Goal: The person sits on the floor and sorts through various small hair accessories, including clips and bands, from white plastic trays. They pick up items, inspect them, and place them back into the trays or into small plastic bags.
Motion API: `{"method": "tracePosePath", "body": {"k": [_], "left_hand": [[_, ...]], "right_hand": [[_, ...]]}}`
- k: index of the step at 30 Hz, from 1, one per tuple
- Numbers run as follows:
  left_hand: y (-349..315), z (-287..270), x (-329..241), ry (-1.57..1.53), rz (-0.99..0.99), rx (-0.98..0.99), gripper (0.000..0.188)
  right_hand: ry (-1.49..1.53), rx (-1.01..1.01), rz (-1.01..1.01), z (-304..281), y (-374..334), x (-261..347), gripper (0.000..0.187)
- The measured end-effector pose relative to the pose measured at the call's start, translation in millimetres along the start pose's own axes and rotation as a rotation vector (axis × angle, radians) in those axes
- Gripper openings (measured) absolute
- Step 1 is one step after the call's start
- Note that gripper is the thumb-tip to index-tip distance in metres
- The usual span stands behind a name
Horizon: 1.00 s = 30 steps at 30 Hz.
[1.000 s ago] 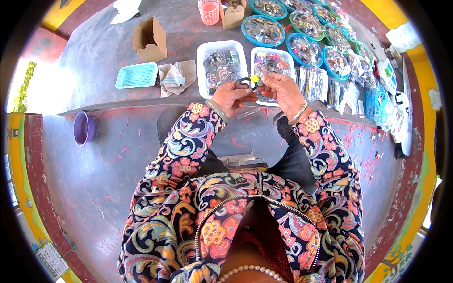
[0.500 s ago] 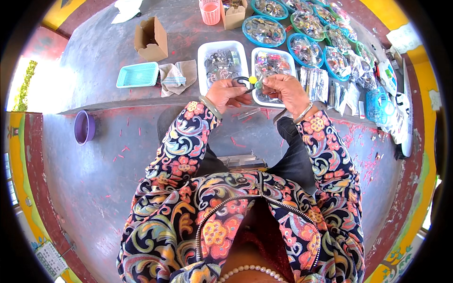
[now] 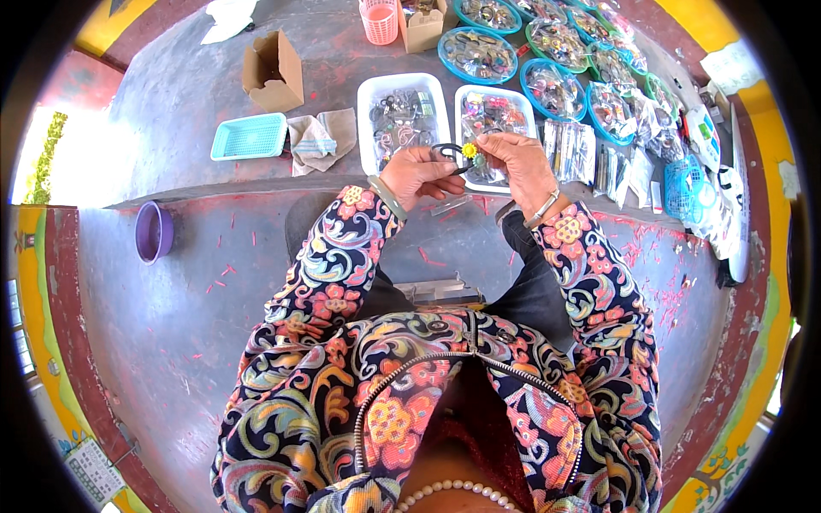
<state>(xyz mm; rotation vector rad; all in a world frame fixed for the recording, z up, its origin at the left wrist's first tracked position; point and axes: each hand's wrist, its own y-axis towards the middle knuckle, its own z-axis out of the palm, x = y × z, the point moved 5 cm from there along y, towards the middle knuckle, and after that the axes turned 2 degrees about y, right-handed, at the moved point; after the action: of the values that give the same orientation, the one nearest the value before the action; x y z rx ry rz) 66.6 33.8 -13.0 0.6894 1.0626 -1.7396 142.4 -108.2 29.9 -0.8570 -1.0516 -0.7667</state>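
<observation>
Upper middle of the frame, both hands meet over the near edge of the grey table (image 3: 171,128): the left hand (image 3: 416,173) pinches a thin black hair band (image 3: 446,152) between thumb and fingers, and the right hand (image 3: 513,158) closes its fingertips around the small yellow flower charm (image 3: 469,150) on that band. The piece hangs in the air between the two hands, just above the white tray of trinkets (image 3: 466,107), with a second white tray (image 3: 369,111) beside it on the left. It looks featherlight and floppy, so the band probably sags unless kept taut. The charm looks hard and tiny, likely slippery and easy to snap off, so a fingertip pinch at its base and on the band beside it seems safest.
</observation>
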Motion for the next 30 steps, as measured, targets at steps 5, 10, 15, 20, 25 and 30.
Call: {"method": "tracePosePath", "body": {"k": [5,10,15,20,25,30], "left_hand": [[-1.0,2.5,-3.9,-0.064,0.063,-0.037,0.019],[7.0,-5.9,1.1,-0.069,0.092,-0.023,0.016],[5.6,-5.9,0.4,-0.117,0.064,-0.011,0.014],[7.9,-13.6,3.9,-0.121,0.092,0.004,0.016],[5.3,-15.3,14.8,0.035,0.039,-0.055,0.018],[-3.6,-16.6,17.2,0.364,-0.020,0.007,0.014]], "right_hand": [[-0.014,0.032,0.062,-6.0,4.9,-7.7,0.015],[-0.033,0.051,0.122,-2.8,1.5,-8.8,0.014],[-0.019,0.047,0.093,2.6,-1.3,-6.6,0.013],[-0.058,0.115,0.046,3.9,3.9,-8.4,0.014],[-0.163,0.114,0.185,-6.2,2.6,-17.9,0.014],[-0.353,0.209,0.265,-14.2,-2.8,-25.7,0.018]]}}
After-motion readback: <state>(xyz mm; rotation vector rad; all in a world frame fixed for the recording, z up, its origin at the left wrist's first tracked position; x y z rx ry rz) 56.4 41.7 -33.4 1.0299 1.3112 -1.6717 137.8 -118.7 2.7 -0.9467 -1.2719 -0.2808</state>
